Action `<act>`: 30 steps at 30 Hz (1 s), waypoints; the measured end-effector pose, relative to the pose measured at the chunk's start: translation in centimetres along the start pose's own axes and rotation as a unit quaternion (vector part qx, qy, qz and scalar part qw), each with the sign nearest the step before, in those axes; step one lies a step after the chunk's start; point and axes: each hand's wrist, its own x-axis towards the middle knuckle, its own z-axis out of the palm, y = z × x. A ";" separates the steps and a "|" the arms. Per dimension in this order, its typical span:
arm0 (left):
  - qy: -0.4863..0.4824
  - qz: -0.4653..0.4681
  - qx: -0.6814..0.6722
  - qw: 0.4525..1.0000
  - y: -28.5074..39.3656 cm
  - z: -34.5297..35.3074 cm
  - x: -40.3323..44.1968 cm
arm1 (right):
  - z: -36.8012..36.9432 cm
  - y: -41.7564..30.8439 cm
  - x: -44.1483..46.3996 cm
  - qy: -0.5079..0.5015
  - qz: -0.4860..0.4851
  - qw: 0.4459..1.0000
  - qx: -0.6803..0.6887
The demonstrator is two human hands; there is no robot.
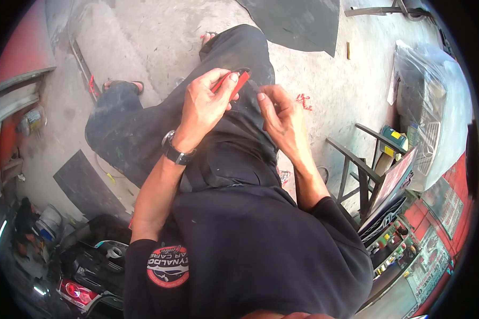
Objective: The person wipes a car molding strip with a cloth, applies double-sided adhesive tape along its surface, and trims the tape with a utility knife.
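Observation:
My left hand (206, 102), with a watch at the wrist, is closed around a red strip-like piece (240, 85) above my dark trousers. Part of the piece is hidden by the fingers. Just to the right, my right hand (283, 114) has its thumb and fingers pinched together on a small dark thing (254, 86), too small to make out. The dark thing points toward the red piece; whether they touch is unclear.
Black metal stands (356, 165) and a plastic-covered car part (431, 117) are at the right. A dark sheet (298, 21) lies on the floor ahead, another (88, 186) at the left. Red car panels (24, 42) edge the left.

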 end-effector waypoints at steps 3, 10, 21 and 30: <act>0.017 0.016 0.020 1.000 0.4 0.1 -0.4 | 0.3 -1.6 0.5 0.023 -0.028 0.999 -0.031; 0.032 0.034 0.033 0.998 0.4 0.4 -0.6 | 1.1 -1.4 1.4 0.043 -0.063 0.997 -0.014; 0.034 0.024 0.049 0.998 0.2 0.4 -0.5 | 0.8 -1.6 1.8 0.023 -0.038 0.999 -0.027; 0.027 0.025 0.051 0.998 0.1 0.4 -0.4 | 0.5 -1.4 1.8 -0.008 0.013 1.000 0.008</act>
